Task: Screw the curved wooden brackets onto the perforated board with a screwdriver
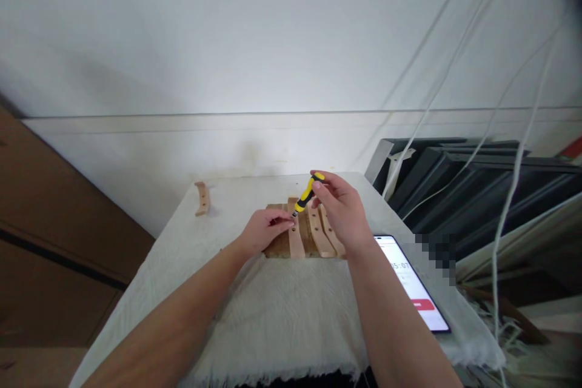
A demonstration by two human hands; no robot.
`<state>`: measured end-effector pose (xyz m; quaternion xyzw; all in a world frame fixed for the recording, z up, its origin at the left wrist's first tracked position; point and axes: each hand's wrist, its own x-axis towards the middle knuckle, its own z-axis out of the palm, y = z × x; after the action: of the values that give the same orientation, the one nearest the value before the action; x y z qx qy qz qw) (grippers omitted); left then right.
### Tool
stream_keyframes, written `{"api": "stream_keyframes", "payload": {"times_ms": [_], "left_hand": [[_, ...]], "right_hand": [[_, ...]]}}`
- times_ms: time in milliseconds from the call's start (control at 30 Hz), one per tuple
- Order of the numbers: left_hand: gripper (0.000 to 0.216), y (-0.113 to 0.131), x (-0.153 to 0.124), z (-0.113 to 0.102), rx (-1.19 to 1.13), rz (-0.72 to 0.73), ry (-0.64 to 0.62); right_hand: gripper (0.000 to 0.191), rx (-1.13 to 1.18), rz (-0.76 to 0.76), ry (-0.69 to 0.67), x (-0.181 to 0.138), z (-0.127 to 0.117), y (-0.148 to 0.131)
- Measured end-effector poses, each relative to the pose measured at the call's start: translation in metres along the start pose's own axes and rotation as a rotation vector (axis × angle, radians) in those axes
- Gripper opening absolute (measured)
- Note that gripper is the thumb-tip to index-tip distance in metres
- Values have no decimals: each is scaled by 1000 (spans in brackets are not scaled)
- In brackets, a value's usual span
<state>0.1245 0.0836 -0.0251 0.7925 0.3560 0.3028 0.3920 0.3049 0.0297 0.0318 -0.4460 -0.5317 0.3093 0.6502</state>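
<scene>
My right hand [341, 203] grips a yellow and black screwdriver [305, 195], tilted so its tip points down and left. The tip meets a pale wooden strip [296, 245] with dark holes, which lies across a brown wooden board [277, 247]. My left hand [264, 230] rests on the board's left side, its thumb and forefinger pinched close to the screwdriver tip; whatever is between them is too small to make out. Right of that strip, two more curved wooden strips [320, 237] with holes lie on the board, partly covered by my right hand.
A similar curved piece [202, 199] lies at the cloth-covered table's [282, 309] far left. A lit phone [421, 297] sits beside my right forearm. Dark panels [454, 194] lean at the right, with white cables [509, 194] hanging before them. Brown cardboard [68, 224] stands left.
</scene>
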Motion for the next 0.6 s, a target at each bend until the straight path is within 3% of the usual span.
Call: {"api": "stream_keyframes", "payload": {"times_ms": [200,467,600], "left_hand": [[22,-2,0,2,199,34,-41],[13,-4,1,6,199,111,-38],[12,-2,2,5,209,167,-11]], "right_hand": [[37,-203,41,-83,-8,-4,-5],[37,-273,-82,185,-6,-9,-9],[38,-262,-35,213,-3,-11,-6]]}}
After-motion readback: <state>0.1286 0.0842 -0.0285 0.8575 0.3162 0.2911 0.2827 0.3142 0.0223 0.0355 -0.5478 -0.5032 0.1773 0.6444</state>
